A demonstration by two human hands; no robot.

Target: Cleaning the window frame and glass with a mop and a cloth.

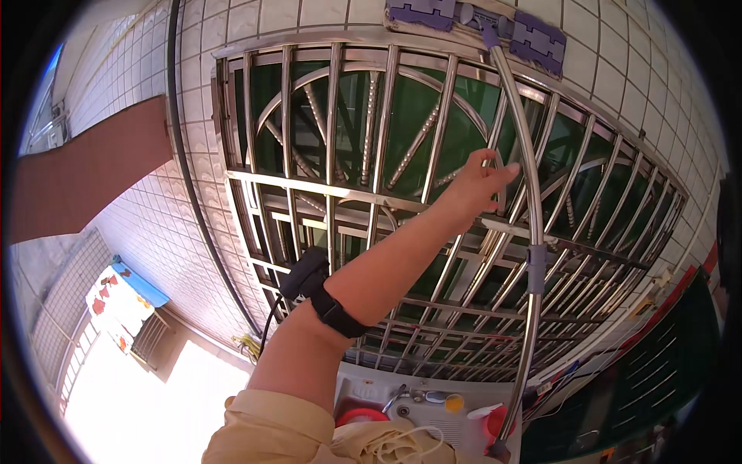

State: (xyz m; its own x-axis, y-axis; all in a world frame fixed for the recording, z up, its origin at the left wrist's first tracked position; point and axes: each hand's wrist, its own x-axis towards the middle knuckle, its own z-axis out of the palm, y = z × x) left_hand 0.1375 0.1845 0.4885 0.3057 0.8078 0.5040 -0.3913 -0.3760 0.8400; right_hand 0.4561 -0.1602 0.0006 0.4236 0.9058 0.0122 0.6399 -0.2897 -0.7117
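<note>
My left hand [484,182] is raised before a stainless steel window grille [385,200], its fingers apart and slightly curled. Nothing shows in its grasp. Just right of the fingertips runs the steel pole [530,191] of a mop, with a grey-purple joint collar [536,269] partway along. At the top, the pole meets a flat mop head [536,43] with purple pads, set against the tiled wall above the grille. The pole's lower end drops to the bottom of the view beside a sink. My right hand is out of view.
Below the grille is a white sink [435,432] with a faucet [396,397], a yellow cup [454,403] and red containers [494,420]. A black pipe [185,156] runs down the tiled wall at left. A dark green slotted panel [632,359] stands at right.
</note>
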